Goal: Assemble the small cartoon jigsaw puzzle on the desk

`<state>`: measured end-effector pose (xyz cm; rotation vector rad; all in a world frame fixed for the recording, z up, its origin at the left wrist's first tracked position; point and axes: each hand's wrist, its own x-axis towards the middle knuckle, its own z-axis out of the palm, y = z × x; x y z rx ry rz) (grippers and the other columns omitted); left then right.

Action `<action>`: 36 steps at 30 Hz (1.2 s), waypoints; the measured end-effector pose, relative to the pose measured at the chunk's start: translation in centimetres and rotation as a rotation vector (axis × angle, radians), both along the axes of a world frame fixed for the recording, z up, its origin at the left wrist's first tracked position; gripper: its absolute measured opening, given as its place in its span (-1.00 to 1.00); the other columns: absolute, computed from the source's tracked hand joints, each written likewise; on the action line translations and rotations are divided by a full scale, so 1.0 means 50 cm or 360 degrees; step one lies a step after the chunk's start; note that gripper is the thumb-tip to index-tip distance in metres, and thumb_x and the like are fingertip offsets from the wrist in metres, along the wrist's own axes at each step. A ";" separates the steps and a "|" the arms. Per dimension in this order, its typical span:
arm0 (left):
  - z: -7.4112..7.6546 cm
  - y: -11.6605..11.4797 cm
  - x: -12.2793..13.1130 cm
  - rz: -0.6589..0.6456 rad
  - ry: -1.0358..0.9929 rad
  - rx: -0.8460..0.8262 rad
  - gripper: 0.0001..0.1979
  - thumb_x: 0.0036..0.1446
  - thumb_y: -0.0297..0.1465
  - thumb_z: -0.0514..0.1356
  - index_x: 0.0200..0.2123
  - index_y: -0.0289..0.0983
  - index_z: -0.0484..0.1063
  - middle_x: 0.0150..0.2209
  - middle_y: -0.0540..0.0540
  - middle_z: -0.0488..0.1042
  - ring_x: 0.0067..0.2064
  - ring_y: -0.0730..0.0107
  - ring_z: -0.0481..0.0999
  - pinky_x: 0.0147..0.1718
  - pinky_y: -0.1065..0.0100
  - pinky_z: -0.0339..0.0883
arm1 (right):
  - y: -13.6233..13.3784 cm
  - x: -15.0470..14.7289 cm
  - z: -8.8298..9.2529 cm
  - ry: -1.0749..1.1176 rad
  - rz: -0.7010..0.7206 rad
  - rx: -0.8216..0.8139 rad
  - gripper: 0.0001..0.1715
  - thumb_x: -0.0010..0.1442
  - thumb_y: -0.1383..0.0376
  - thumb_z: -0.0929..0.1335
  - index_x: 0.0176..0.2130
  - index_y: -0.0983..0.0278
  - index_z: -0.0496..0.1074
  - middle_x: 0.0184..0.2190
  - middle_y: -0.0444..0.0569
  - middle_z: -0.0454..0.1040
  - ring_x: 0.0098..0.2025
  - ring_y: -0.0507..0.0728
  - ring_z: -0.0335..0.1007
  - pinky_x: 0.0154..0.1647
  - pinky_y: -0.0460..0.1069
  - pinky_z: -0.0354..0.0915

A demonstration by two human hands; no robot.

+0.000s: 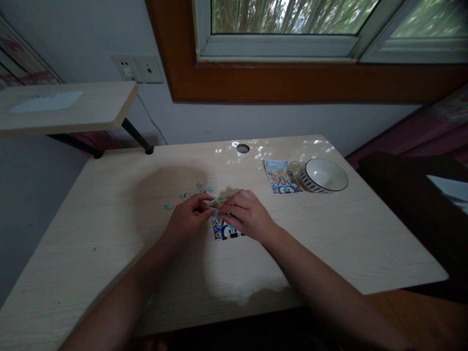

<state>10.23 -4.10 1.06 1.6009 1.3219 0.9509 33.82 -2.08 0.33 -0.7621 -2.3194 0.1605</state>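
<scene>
The light wood-grain desk (336,234) stands against a pale wall (102,29); a round cable hole (243,148) is located near its rear edge. A raised shelf (104,100) on black legs (137,135) is positioned at the rear left. Two wall sockets (149,69) are mounted side by side above it, with a thin cable (152,119) running down the wall. The white-framed window (292,17) has a brown surround (310,83) and shows greenery outside. Daylight dapples the desk's rear edge. Right side: pink fabric (435,129), dark furniture (391,185), orange-brown floor (420,312).
</scene>
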 end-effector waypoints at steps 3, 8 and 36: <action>-0.003 0.000 0.004 -0.0001 -0.0020 0.0005 -0.72 0.18 -0.26 0.36 -0.04 -0.18 0.58 -0.30 0.01 0.66 -0.25 0.31 0.67 -0.17 0.29 0.57 | 0.001 0.002 0.004 -0.0008 0.0016 0.0014 -0.76 0.41 0.13 0.42 -0.02 0.17 0.61 -0.20 0.00 0.62 -0.14 0.19 0.43 -0.11 0.11 0.27; -0.001 -0.002 0.004 0.0083 0.0208 0.0212 -0.79 0.32 -0.25 0.27 -0.07 -0.20 0.60 -0.11 -0.09 0.66 -0.11 0.23 0.65 -0.09 0.21 0.55 | 0.015 0.011 0.003 -0.0024 -0.0034 -0.0029 -0.76 0.42 0.12 0.41 -0.06 0.16 0.63 -0.23 -0.01 0.61 -0.16 0.19 0.41 -0.11 0.11 0.27; -0.018 -0.004 0.002 -0.0529 0.1107 0.0901 -0.65 0.43 -0.35 0.18 0.22 -0.20 0.51 0.21 -0.15 0.53 0.39 -0.07 0.27 0.39 -0.23 0.17 | 0.037 0.021 -0.008 -0.0369 -0.0451 -0.0199 -0.69 0.41 0.21 0.41 0.09 0.20 0.61 -0.13 0.09 0.55 -0.09 0.26 0.31 -0.06 0.14 0.27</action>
